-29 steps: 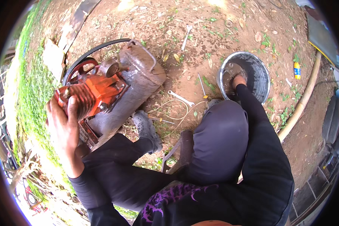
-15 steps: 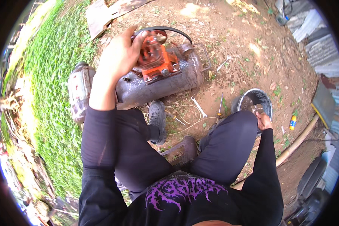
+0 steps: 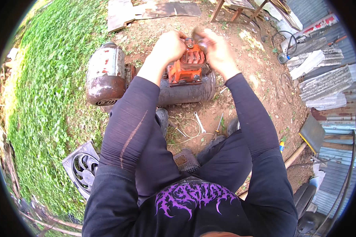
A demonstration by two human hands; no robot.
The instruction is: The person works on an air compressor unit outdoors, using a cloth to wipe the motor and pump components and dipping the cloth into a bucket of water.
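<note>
An orange finned pump head (image 3: 186, 67) sits on top of a grey compressor tank (image 3: 186, 91) that lies on bare dirt. A rusty grey motor (image 3: 105, 79) is mounted at the tank's left end. My left hand (image 3: 168, 47) is closed in a fist on the left top of the orange pump head. My right hand (image 3: 215, 49) is at the pump head's right top, its fingers closed around a small dark part (image 3: 197, 36) that I cannot identify. Both black-sleeved forearms reach up from the bottom of the view.
A wrench (image 3: 199, 123) and a screwdriver (image 3: 219, 124) lie on the dirt in front of the tank with loose white cord. A fan in a grey shroud (image 3: 83, 168) lies at lower left on grass. Corrugated sheets (image 3: 324, 83) are stacked on the right.
My right hand came up from the metal bowl on the ground to the orange pump head. My left hand stayed on the pump, and the view swung so the compressor is now straight ahead.
</note>
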